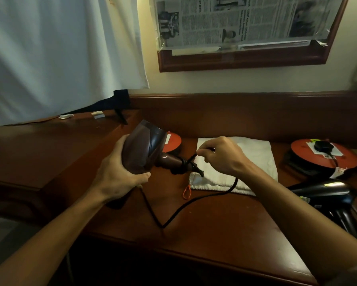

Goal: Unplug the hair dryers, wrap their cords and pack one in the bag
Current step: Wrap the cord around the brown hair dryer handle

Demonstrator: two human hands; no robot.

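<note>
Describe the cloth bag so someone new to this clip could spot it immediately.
Start at the dark wooden desk under the framed newspaper. The bag lies flat near the desk's back edge, between two round orange reels, just behind the right hand. It is the only pale, soft thing there, and an orange cord loop hangs from its near-left corner.

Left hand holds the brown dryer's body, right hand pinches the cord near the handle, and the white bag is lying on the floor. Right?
Not quite. The head view shows the white bag lying on the wooden desk, behind the hands, not on the floor. The rest holds: the left hand holds the brown dryer by its body, and the right hand pinches the cord near the handle.
</note>
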